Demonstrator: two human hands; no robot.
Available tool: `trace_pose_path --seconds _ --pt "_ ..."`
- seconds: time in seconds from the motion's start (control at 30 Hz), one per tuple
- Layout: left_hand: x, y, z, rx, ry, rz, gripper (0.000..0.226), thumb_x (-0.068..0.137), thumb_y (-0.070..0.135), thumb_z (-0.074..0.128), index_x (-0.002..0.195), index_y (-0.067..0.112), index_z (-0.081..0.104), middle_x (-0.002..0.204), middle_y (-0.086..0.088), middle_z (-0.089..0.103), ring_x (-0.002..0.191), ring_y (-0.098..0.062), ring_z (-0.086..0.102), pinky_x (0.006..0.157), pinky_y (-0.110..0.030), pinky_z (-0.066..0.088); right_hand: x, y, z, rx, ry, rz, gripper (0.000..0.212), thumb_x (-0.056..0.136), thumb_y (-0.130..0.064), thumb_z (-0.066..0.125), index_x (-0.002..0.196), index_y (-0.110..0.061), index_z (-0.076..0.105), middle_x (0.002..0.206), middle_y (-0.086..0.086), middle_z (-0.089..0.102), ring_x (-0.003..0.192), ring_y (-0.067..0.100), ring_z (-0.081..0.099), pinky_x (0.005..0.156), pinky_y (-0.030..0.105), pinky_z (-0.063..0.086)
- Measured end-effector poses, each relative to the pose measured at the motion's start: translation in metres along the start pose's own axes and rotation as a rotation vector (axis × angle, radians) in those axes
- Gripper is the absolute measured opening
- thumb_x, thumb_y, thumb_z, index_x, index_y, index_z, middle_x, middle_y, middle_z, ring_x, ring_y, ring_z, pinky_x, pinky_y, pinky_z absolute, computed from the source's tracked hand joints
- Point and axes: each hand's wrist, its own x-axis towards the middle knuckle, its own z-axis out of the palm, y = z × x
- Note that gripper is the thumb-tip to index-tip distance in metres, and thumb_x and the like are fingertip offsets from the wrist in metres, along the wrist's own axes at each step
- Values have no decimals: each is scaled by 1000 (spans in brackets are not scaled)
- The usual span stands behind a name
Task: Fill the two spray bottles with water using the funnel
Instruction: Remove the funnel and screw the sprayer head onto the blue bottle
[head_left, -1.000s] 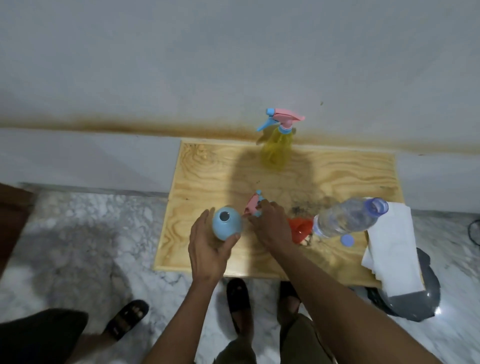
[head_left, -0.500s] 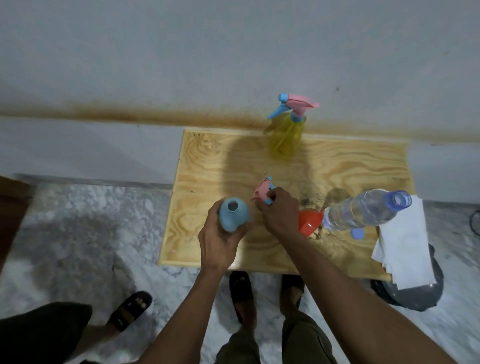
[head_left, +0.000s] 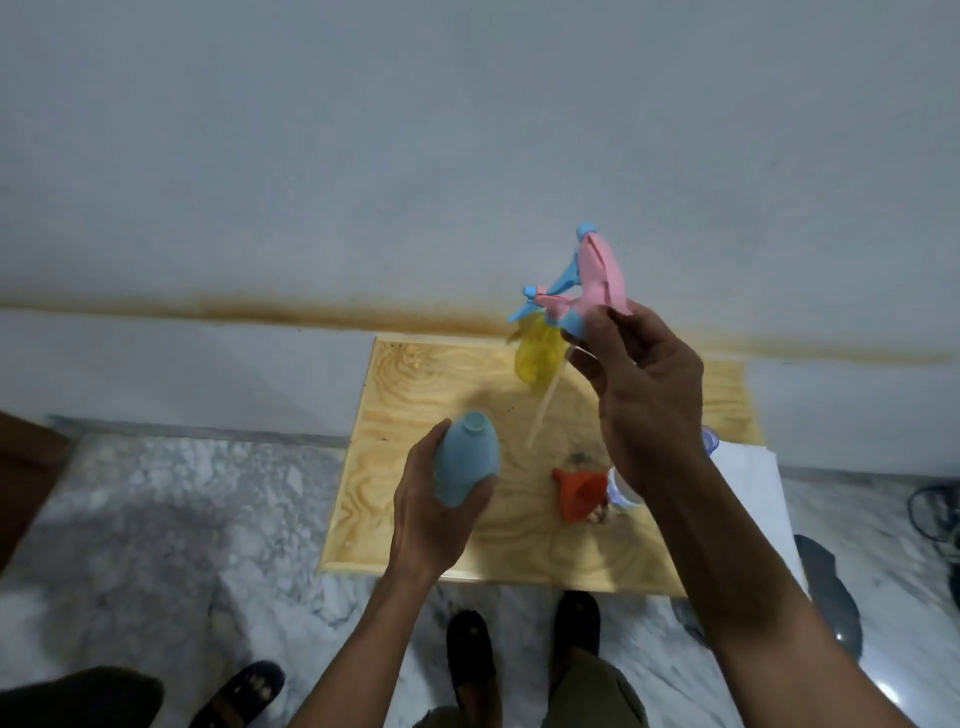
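My left hand (head_left: 434, 512) grips the blue spray bottle (head_left: 466, 462) around its body, neck open and tilted toward the wall. My right hand (head_left: 641, 395) holds its pink and blue spray head (head_left: 592, 280) high above the table, with the dip tube (head_left: 545, 410) hanging down. The yellow spray bottle (head_left: 537, 358) stands at the back of the wooden table (head_left: 415, 405), its own spray head on. The orange funnel (head_left: 579, 493) lies on the table, right of the blue bottle. The clear water bottle (head_left: 621, 488) lies beside the funnel, mostly hidden by my right arm.
A white cloth (head_left: 753, 493) hangs over the table's right edge above a dark grey object (head_left: 831, 587) on the marble floor. My feet in dark sandals (head_left: 470, 660) stand at the table's front edge. Another person's sandalled foot (head_left: 239, 691) is at the lower left.
My right hand has lifted the spray head off the blue bottle and raised it up and to the right. My left hand has tilted the blue bottle. The view has moved closer.
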Motion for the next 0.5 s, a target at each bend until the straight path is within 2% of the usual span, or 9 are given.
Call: trace_pose_path --seconds 0.03,0.1,0.2,0.27,0.4,0.5 --pt "-2 7 0 7 -2 36 80 73 46 80 141 31 43 137 14 52 116 5 51 85 -8 45 -2 -12 2 3 -12 -61 18 91 -19 68 106 -9 70 88 0 76 89 21 69 88 42 56" --pt "-5 17 0 -2 -11 104 79 77 38 81 144 30 40 138 13 50 120 9 47 88 -6 43 -3 -30 7 8 -32 -131 13 96 -12 62 107 -9 68 87 -2 75 90 23 69 90 43 56" --pt "-8 27 0 -21 -6 145 77 76 46 75 143 34 39 139 14 49 123 0 50 94 -23 50 -3 -45 11 57 -56 -130 14 97 -6 58 107 -10 66 94 2 76 100 30 70 92 40 57" --pt "-7 31 1 -31 -2 151 76 75 49 74 142 37 38 139 12 51 121 -8 53 91 -34 54 -5 -48 12 64 -83 -146 15 97 -4 58 107 -11 66 100 8 75 102 32 70 92 40 57" --pt "-6 40 0 -31 3 227 74 77 52 71 142 44 36 139 12 50 120 -9 54 88 -40 55 -7 -42 9 43 -122 -167 19 95 -10 61 112 -6 65 105 15 73 103 33 69 93 44 56" --pt "-5 50 0 -36 15 291 73 81 55 67 144 48 31 142 23 44 125 -6 50 93 -39 53 -8 -32 4 -23 -172 -139 25 95 -10 61 119 -2 63 111 19 72 105 39 68 94 48 55"
